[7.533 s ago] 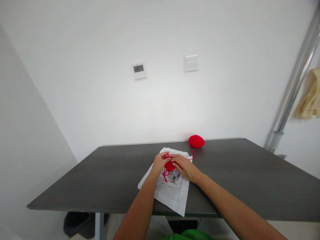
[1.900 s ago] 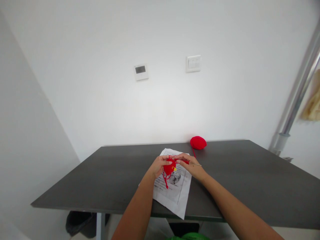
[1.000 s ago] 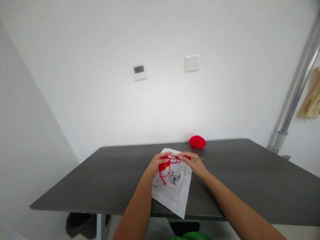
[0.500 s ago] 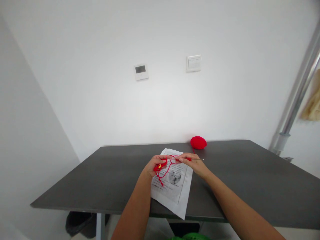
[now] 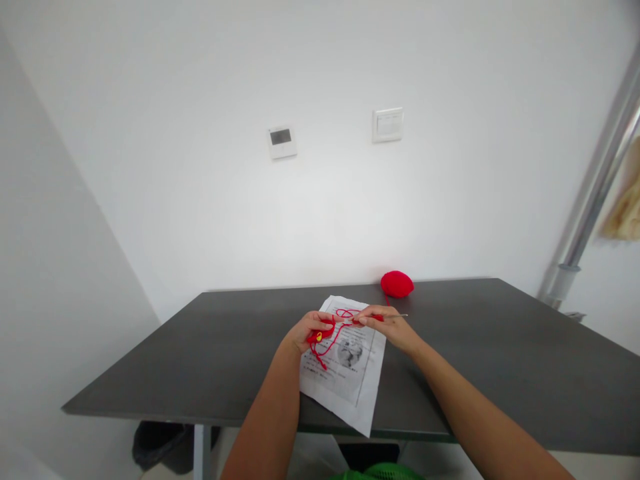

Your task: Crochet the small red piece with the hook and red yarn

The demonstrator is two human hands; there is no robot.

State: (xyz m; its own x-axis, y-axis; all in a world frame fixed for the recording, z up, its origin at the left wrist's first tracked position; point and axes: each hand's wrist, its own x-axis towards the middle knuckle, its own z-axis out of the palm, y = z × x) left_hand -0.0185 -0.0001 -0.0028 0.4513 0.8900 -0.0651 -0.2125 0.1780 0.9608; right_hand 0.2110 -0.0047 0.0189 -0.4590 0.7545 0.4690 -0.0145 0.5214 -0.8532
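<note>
My left hand (image 5: 309, 329) is closed on a small red crochet piece (image 5: 325, 331), with a yellow stitch marker (image 5: 319, 337) clipped to it. My right hand (image 5: 377, 320) grips a crochet hook (image 5: 400, 315) with a red handle; its metal shaft sticks out past the knuckles on the right. The hook's working tip meets the piece between the two hands, too small to make out clearly. Red yarn (image 5: 334, 345) loops between the hands, and a short tail dangles over the printed sheet (image 5: 345, 393) beneath them. A red yarn ball (image 5: 397, 284) sits behind my right hand.
The dark table (image 5: 215, 360) stands against a white wall, which carries a thermostat (image 5: 283, 143) and a switch (image 5: 387, 125). A metal pipe (image 5: 600, 193) runs up at the right. Below the table's left side is a black bin (image 5: 163, 443).
Both hands stay almost in place. The yarn between them has shifted slightly, with a loop now lying above the gap between the fingers.
</note>
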